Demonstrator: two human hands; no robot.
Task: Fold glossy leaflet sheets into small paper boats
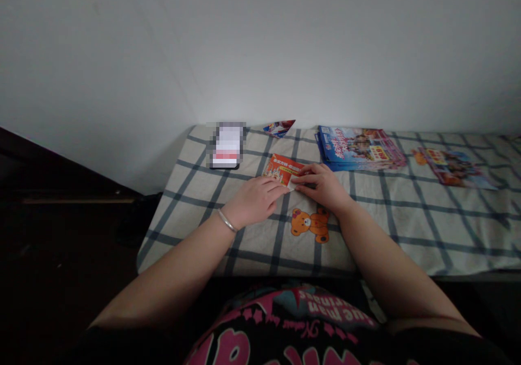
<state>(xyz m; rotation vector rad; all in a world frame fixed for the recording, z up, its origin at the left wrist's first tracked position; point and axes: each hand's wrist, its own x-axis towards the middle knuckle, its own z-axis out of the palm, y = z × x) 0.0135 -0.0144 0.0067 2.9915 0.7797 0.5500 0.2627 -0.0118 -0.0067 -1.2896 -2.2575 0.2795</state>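
Observation:
An orange printed paper leaflet [280,170] lies folded on the checked tablecloth [407,218]. My left hand [254,199], with a bracelet on its wrist, rests on the leaflet's near left edge with the fingers pressed flat on it. Over at the leaflet's near right corner, my right hand [321,184] pinches the paper with fingers drawn together. Both hands meet at a small white folded corner of the paper.
A phone [226,147] lies at the back left of the cloth. A small folded paper piece [279,128] sits by the wall. A stack of blue leaflets [358,148] and a single leaflet [453,167] lie to the right. A bear print [311,224] marks the cloth.

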